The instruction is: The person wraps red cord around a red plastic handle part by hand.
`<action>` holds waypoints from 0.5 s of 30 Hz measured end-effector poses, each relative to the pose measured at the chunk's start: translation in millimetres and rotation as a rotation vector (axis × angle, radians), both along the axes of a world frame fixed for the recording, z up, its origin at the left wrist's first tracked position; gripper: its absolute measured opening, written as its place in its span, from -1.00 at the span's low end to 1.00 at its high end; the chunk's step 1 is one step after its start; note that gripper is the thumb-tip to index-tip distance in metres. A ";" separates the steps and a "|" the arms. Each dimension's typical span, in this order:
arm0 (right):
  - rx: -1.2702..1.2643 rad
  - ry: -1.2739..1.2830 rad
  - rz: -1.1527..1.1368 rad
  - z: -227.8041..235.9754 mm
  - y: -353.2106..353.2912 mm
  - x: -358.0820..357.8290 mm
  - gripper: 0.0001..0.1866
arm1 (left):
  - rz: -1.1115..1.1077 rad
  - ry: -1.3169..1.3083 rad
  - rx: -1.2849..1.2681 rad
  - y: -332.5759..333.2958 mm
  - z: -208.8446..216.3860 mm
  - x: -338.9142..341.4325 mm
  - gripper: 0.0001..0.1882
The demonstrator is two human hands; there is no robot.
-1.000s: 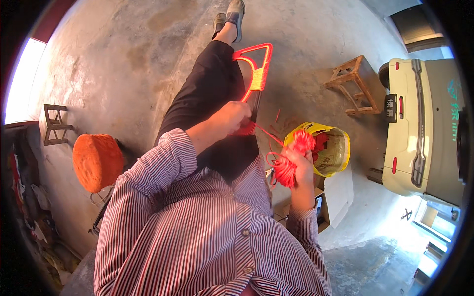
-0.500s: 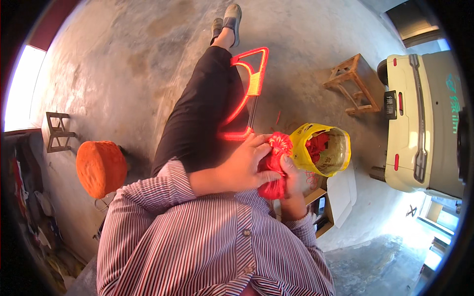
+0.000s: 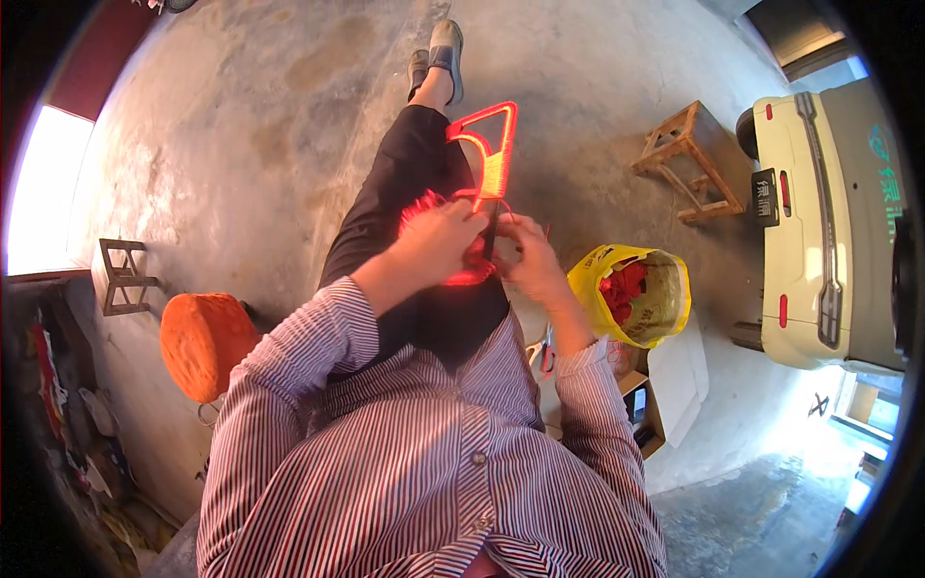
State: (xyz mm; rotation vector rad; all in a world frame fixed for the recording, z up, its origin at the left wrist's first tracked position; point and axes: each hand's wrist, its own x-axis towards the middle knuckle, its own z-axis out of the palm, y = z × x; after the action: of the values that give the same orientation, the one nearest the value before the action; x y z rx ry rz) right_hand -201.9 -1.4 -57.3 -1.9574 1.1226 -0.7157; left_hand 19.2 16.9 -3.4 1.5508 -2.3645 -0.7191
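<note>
On my thighs lies a frame (image 3: 494,175) wrapped in red yarn, with a yellow band and a dark bare stretch of bar. Beside it, on the left, my left hand (image 3: 441,241) is closed around a bundle of red yarn (image 3: 420,205), which shows above the knuckles. My right hand (image 3: 528,258) is at the right side of the bare bar, fingers bent and slightly blurred. A thin red strand runs by its fingertips; what they pinch is unclear. The lower part of the frame is partly hidden between both hands.
To my right stands a yellow bag (image 3: 590,279) holding red material, near an open cardboard box (image 3: 655,438). Scissors (image 3: 547,354) show by my right forearm. Farther out are a wooden stool (image 3: 689,154), a parked vehicle (image 3: 805,279), an orange round seat (image 3: 204,347) and a small stool (image 3: 123,279).
Both hands have moved away from my chest toward the frame. The red yarn bundle went from between both hands into the left one, and my right hand came to the bar.
</note>
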 end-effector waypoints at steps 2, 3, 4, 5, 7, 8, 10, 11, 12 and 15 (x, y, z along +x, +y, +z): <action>0.113 0.005 -0.014 -2.9 3.3 8.4 -0.45 | 0.142 0.269 0.122 1.9 -16.0 -8.7 -0.54; 0.050 0.019 -0.051 -4.1 5.9 6.3 -0.43 | 0.169 0.269 -0.013 2.7 -22.0 -9.8 -0.53; -0.023 0.024 -0.102 -4.3 9.5 -0.3 -0.41 | 0.161 0.309 -0.180 3.5 -26.7 -8.8 -0.52; 0.097 -0.112 -0.146 -4.1 13.4 -11.2 -0.40 | 0.172 0.360 -0.369 3.1 -30.6 -9.1 -0.50; 0.312 -0.417 -0.236 2.2 26.0 -45.6 -0.37 | 0.397 0.549 -0.051 1.5 -35.9 -8.8 -0.44; 0.375 -0.597 -0.265 7.0 32.1 -65.0 -0.35 | 0.553 0.641 0.103 1.2 -38.1 -8.6 -0.41; 0.452 -1.006 -0.263 24.2 51.9 -108.0 -0.35 | 0.668 0.977 0.487 1.3 -42.8 -13.9 -0.28; 0.450 -1.226 -0.267 37.7 64.7 -130.6 -0.37 | 0.664 0.975 0.610 2.4 -45.5 -18.9 -0.25; 0.362 -1.499 -0.067 48.9 75.0 -150.1 -0.36 | 0.635 0.972 0.743 4.4 -47.9 -21.4 -0.21; 0.267 -1.393 -0.147 92.5 103.7 -209.4 -0.46 | 0.641 1.017 0.707 13.4 -53.3 -27.1 -0.18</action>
State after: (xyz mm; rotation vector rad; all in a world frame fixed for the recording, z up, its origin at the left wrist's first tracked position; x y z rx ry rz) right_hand -411.2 102.3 35.2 -0.7398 0.4036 -1.5340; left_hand -7.9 30.3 -56.6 1.4530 -0.8479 -1.7099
